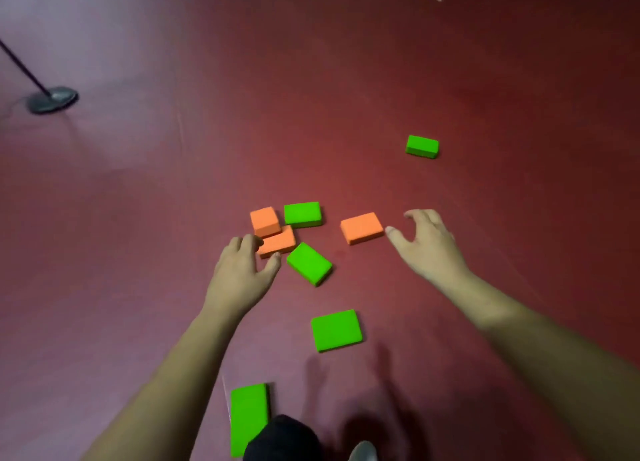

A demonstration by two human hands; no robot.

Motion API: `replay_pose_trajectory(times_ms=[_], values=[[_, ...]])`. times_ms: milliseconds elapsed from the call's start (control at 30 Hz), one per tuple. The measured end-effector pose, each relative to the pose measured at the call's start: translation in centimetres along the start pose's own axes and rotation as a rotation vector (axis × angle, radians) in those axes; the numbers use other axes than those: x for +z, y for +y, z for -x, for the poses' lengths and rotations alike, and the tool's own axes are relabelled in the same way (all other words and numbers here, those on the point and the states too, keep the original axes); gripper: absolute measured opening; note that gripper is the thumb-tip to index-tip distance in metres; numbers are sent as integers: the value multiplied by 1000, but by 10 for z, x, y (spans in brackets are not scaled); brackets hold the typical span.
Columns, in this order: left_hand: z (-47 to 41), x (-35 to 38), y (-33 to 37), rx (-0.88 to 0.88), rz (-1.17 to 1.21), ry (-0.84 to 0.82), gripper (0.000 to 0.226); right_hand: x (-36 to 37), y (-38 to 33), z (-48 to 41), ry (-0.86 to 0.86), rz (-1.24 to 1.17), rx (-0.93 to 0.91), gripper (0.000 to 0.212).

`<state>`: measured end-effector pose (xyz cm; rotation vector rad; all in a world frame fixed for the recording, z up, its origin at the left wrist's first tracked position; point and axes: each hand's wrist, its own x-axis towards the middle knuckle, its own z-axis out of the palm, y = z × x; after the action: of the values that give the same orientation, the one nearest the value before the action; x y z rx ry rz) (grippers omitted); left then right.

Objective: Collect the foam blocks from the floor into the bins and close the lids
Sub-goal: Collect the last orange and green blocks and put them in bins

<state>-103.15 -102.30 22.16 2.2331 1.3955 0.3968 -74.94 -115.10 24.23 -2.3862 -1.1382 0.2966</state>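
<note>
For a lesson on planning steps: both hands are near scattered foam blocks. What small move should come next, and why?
Probably the right hand should close on the lone orange block: its thumb is almost touching that block, the hand is open and empty, and the block lies flat, apart from the others.

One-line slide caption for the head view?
Left hand and right hand reach for orange rectangular foam blocks among green ones on the red floor.

Maroon floor bears green blocks, orange blocks.
</note>
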Motion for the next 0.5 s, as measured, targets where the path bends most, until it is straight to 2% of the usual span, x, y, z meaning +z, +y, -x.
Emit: replay_pose_trajectory(times_ms=[200,333,500], values=[[-104,5,-13,-30,-57,74,45,42,-44,-107,-69,26,-194,49],[-212,33,2,44,-5,40,58,58,-38,-181,-50,52,-173,49],[-361,69,47,182,-7,-104,63,63,-18,-278,-5,53,35,51]])
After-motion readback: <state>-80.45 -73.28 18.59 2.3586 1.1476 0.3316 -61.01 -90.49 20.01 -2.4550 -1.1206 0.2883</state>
